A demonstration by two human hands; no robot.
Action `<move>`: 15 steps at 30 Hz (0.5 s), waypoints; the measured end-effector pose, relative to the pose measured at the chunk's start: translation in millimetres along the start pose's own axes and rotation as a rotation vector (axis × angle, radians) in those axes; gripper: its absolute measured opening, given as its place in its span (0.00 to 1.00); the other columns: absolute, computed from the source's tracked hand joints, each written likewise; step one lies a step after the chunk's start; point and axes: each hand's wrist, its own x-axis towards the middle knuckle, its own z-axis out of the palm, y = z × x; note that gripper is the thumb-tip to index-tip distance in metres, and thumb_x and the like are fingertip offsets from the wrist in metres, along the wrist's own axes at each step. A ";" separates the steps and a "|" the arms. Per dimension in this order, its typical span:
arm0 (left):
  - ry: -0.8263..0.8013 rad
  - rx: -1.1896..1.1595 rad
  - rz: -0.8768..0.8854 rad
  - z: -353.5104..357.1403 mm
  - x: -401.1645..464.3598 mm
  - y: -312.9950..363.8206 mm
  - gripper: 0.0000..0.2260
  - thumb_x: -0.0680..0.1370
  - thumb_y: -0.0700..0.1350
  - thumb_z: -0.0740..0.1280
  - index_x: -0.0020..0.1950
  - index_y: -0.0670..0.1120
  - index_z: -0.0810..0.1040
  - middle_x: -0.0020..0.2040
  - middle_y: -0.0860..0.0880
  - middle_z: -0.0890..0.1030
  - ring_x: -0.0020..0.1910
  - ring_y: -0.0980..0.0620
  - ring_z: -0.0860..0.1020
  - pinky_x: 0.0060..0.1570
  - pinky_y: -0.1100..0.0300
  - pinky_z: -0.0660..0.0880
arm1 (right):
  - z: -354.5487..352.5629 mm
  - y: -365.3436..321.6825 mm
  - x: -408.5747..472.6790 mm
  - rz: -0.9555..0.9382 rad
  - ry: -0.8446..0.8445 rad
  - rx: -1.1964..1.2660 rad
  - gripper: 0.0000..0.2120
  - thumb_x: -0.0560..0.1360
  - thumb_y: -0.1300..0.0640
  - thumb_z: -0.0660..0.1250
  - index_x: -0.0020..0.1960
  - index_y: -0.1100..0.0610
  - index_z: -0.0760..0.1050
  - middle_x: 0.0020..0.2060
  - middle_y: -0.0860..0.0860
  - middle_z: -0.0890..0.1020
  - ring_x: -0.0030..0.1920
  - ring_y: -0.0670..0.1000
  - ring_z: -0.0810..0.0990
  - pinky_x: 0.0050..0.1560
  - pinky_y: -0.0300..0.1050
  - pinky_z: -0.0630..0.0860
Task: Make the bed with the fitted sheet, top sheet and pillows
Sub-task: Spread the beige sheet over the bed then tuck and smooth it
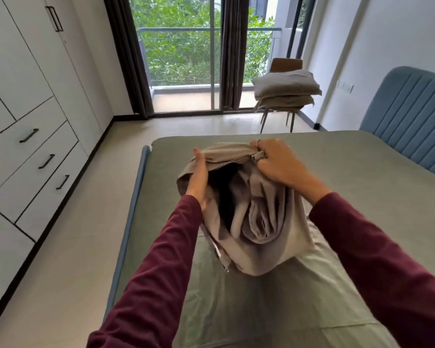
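Note:
A bundled grey-beige sheet [259, 222] hangs in folds above the bed [337, 172], whose mattress is covered in smooth green-grey fabric. My right hand [279, 162] grips a bunched upper edge of the sheet in a fist. My left hand [199, 177] holds the sheet's other upper edge, fingers hidden inside the fabric. The lower end of the bundle rests on the bed. Two grey pillows [286, 91] lie stacked on a chair across the room.
A blue padded headboard [412, 116] stands at the right. White wardrobe drawers [30, 151] line the left wall. A brown chair [284, 69] stands by the glass balcony door [211, 59] with dark curtains. Pale floor lies between the bed and the wardrobe.

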 end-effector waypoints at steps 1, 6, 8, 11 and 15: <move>-0.008 -0.079 -0.082 -7.0 2.1 -5.1 0.39 0.72 0.75 0.48 0.66 0.46 0.73 0.61 0.45 0.79 0.57 0.44 0.78 0.63 0.43 0.69 | -5.6 -0.7 3.8 -0.040 -0.032 -0.001 0.12 0.63 0.60 0.53 0.35 0.49 0.74 0.32 0.48 0.78 0.39 0.55 0.77 0.41 0.45 0.72; 0.009 -0.573 -0.338 -27.6 35.6 -45.8 0.48 0.65 0.79 0.51 0.78 0.54 0.50 0.77 0.40 0.53 0.71 0.26 0.54 0.63 0.26 0.52 | -20.4 -1.4 12.5 -0.107 -0.066 0.020 0.12 0.67 0.70 0.58 0.34 0.56 0.73 0.29 0.50 0.77 0.33 0.48 0.75 0.36 0.36 0.68; 0.060 -0.759 -0.308 -25.6 43.7 -58.2 0.46 0.68 0.77 0.51 0.78 0.52 0.50 0.77 0.39 0.54 0.71 0.26 0.56 0.64 0.27 0.55 | -25.4 2.3 12.6 -0.088 -0.061 0.030 0.12 0.68 0.70 0.59 0.33 0.55 0.73 0.30 0.52 0.78 0.33 0.46 0.74 0.35 0.33 0.67; 0.163 -1.034 -0.256 -21.0 54.1 -67.5 0.40 0.74 0.73 0.50 0.77 0.48 0.57 0.74 0.41 0.62 0.71 0.34 0.62 0.67 0.32 0.59 | -33.4 9.2 11.6 -0.056 -0.048 0.039 0.09 0.69 0.70 0.60 0.33 0.61 0.73 0.31 0.55 0.77 0.33 0.48 0.72 0.37 0.41 0.67; 0.316 -1.048 -0.243 -35.3 71.3 -77.3 0.27 0.80 0.61 0.53 0.73 0.46 0.64 0.73 0.44 0.66 0.71 0.41 0.65 0.69 0.43 0.62 | -53.9 25.2 3.7 -0.007 -0.009 0.098 0.05 0.72 0.68 0.64 0.37 0.66 0.75 0.33 0.60 0.78 0.33 0.46 0.71 0.38 0.40 0.67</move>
